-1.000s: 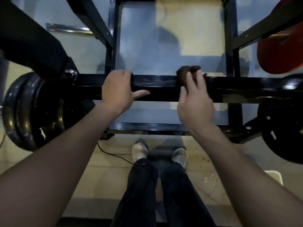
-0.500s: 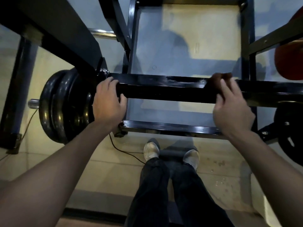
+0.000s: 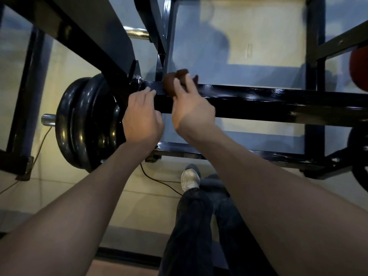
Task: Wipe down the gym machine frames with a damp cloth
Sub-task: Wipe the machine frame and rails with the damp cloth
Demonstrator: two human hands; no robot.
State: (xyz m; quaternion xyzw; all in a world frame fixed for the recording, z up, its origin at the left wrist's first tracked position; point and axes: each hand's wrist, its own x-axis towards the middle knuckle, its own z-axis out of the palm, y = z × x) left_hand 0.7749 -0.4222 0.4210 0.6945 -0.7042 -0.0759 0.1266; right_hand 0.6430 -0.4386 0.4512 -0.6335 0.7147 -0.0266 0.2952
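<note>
black glossy steel crossbar (image 3: pixel 268 98) runs left to right across the view, wet-looking sheen on its top face. pale beige tiled floor (image 3: pixel 65 188) below, with blue-grey shadow patches between the frame members. thin dark cable (image 3: pixel 159 181) lies on the floor near the frame foot. stacked black weight plates (image 3: pixel 83 124) sit on a chrome sleeve (image 3: pixel 48 120) at the bar's left end. right hand (image 3: pixel 192 108) presses a bunched dark brown cloth (image 3: pixel 173 82) on the bar's top at its left end, fingers curled over it, cloth gripped. left hand (image 3: pixel 142 121) just beside it, fingers (image 3: pixel 148 92) bent over the bar's near edge next to the plates, holding the bar only. dark trousers (image 3: pixel 199 236) and one pale shoe (image 3: pixel 190 179) at bottom centre; second shoe hidden behind right forearm. red rounded object (image 3: pixel 359 68) cut off at right edge, can't tell what it is. another plate (image 3: pixel 360 158) at lower right cut off too. upper frame posts (image 3: pixel 314 36) run out of view at the top. cloth's underside hidden by fingers.
</note>
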